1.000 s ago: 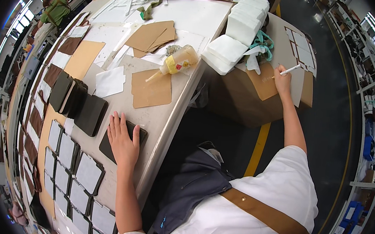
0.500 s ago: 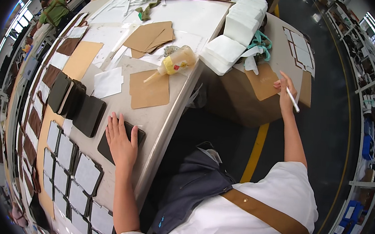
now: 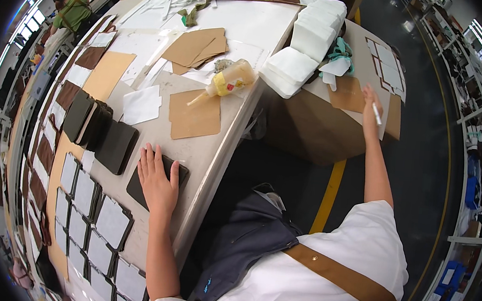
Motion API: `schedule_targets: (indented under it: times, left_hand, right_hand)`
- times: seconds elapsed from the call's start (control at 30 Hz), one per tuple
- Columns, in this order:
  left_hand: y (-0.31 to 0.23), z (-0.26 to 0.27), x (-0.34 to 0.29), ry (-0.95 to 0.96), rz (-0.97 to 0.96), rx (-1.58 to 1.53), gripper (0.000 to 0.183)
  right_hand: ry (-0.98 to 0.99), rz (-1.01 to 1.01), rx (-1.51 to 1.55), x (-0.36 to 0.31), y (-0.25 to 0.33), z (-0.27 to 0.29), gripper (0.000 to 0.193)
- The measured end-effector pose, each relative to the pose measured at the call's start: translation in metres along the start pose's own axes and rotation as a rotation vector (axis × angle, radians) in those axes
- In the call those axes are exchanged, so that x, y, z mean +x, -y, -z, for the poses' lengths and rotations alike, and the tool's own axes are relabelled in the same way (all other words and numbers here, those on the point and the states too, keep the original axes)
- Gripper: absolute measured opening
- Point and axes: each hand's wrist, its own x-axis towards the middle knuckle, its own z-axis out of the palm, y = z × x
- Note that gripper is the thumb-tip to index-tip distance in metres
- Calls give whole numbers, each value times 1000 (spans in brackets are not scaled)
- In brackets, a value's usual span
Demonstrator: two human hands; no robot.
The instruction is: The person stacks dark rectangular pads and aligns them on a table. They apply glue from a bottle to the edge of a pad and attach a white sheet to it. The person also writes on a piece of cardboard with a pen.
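Note:
My left hand (image 3: 159, 179) lies flat with fingers stretched out on a dark, rounded rectangular piece (image 3: 136, 188) near the table's front edge. Out to the right, my right hand (image 3: 369, 101) is closed around a slim white pen (image 3: 377, 115). It hovers by a tan card template (image 3: 347, 93) on the brown side surface, and its fingertips are too small to make out clearly. Beyond the left hand sit a dark flat stack (image 3: 117, 147) and a taller stack of dark pieces (image 3: 87, 119).
A glue bottle (image 3: 229, 80) lies across another tan card (image 3: 195, 115). White folded stacks (image 3: 300, 47) and a teal cloth (image 3: 341, 49) stand at the right corner. Several white-faced dark pieces (image 3: 111, 222) are laid in rows. Shelving (image 3: 468, 170) lines the right side; a person (image 3: 72, 12) sits far left.
My right hand has shifted slightly up and its pen now stands steeper. The tan card beside it lies at a different angle, a little farther away. My left hand stays flat on the dark piece.

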Motion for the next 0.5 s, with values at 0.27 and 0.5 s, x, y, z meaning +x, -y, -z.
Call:
schedule_targets:
  times: [0.27, 0.5]
  left_hand:
    - [0, 1, 0, 5, 2, 5, 59]
    - [-1, 2, -1, -3, -5, 16, 57]
  right_hand:
    - [11, -100, 205, 30, -11, -9, 32]
    - [-216, 34, 3, 21, -19, -28, 43]
